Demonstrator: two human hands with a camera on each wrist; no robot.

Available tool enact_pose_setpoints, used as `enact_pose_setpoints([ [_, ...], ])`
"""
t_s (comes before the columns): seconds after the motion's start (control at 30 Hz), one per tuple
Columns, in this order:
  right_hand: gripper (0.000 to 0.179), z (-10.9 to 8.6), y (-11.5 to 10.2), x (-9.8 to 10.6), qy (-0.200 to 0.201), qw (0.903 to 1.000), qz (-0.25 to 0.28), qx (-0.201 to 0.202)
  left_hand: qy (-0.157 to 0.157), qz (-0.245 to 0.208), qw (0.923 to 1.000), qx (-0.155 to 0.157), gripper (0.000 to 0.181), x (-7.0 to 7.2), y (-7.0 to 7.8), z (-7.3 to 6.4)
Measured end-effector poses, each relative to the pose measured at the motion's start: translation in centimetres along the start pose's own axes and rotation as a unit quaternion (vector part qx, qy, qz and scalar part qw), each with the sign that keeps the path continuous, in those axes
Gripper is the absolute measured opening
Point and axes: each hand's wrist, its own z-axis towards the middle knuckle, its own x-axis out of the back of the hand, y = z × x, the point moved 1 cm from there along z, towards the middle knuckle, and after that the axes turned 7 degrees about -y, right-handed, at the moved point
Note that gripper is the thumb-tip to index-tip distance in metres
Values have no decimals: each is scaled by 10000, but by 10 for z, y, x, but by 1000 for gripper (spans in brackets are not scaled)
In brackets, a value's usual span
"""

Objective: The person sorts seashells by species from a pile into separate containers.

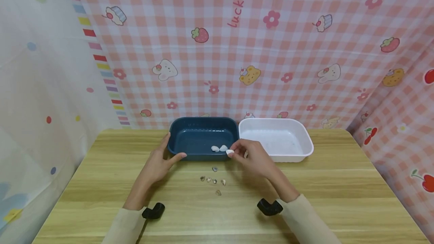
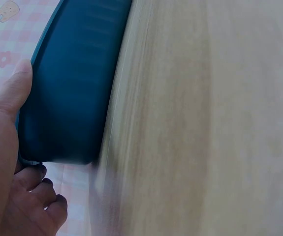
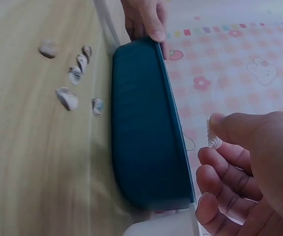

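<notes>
My right hand (image 1: 253,158) pinches a white ribbed seashell (image 3: 213,135) between thumb and fingertips, above the front right corner of a dark blue tray (image 1: 200,157). Inside that tray, near its front right, lie two white seashells (image 1: 219,148) side by side. At the tray's left end my left hand (image 1: 157,165) grips the corner, its thumb on the front rim and its fingers along the left side. In the left wrist view the thumb (image 2: 20,86) lies against the rim and the other fingers curl by the tray's end.
Several small brownish and grey seashells (image 1: 215,181) are scattered on the wooden table (image 1: 210,217) in front of the blue tray. A white tray (image 1: 276,158) stands right beside it. Behind both hangs a pink checked cloth (image 1: 217,63).
</notes>
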Motion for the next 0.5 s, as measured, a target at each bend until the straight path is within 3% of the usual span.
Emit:
enact_pose_setpoints([
  [0.23,12,18,2,3,50,9995,-98,301,-3,-19,10000,6,102,-1,-1,0],
  [0.5,14,37,-2,6,-2,9998,-188,105,-1,-4,10000,4,103,-1,-2,0],
])
